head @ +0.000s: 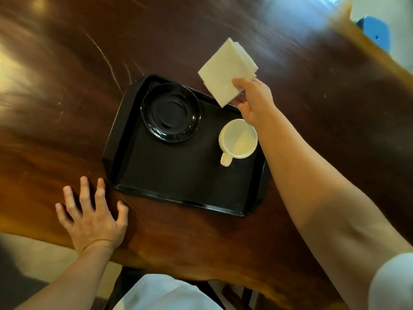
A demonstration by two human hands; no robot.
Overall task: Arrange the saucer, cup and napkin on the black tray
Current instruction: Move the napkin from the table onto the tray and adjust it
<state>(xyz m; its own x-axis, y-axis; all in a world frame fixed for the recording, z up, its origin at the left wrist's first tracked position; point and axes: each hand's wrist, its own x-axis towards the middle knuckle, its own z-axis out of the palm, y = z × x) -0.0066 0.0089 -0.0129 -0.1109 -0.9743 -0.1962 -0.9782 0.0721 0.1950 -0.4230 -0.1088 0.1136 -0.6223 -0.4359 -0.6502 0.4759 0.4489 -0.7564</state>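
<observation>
Dark reddish wood counter [67, 108] fills pretty much the whole shot, glossy with bright glare patches toward the far left and some pale scratches running across it.

Starting at the left: the left hand [92, 217] is flat on the counter, fingers spread, holding nothing — its fingertips sit just beside the near-left corner of the black tray [178, 182].

On the tray itself, the black saucer [171, 113] sits in the far-left part, right side up and with nothing on it. Over toward the tray's right edge is the white cup [238, 138], upright, looks empty inside, handle pointing back toward the person. Cup and saucer are apart, not touching. The near half of the tray is bare.

Further right, the right hand [254, 101] is up above the tray's far-right corner, pinching a stack of white napkins [225, 70] by one corner. It's a folded square stack with the layered edges showing along the far side, held in the air and tilted — most of it hangs over the counter just past the tray's far edge. The forearm crosses over the tray's right side, close by the cup.

Blurry blue object [375, 32] at the far top right, can't tell what it is.
</observation>
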